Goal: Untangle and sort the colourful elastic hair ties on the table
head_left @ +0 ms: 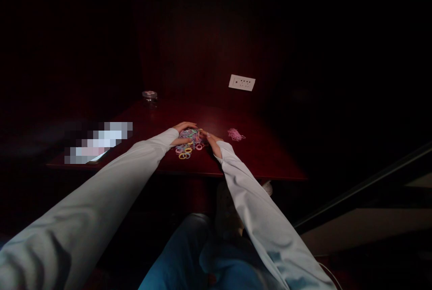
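Observation:
A loose pile of small colourful bands [191,136] lies on the dark red table [202,167], with several yellow, pink and blue rings at its near side. My left hand [183,133] is spread at the pile's left edge, its thumb apart from the fingers and the bands between them. From the right, my right hand [211,139] reaches to the pile with its fingertips at the bands; the fingers are small and partly hidden. A separate small heap of pink bands [236,134] rests to the right of my right hand.
A clear lidded jar [150,99] stands at the back left of the table. A bright, pixelated flat object [101,142] lies at the left. On the back panel is a white socket plate [242,83]. The table's front edge runs below my wrists.

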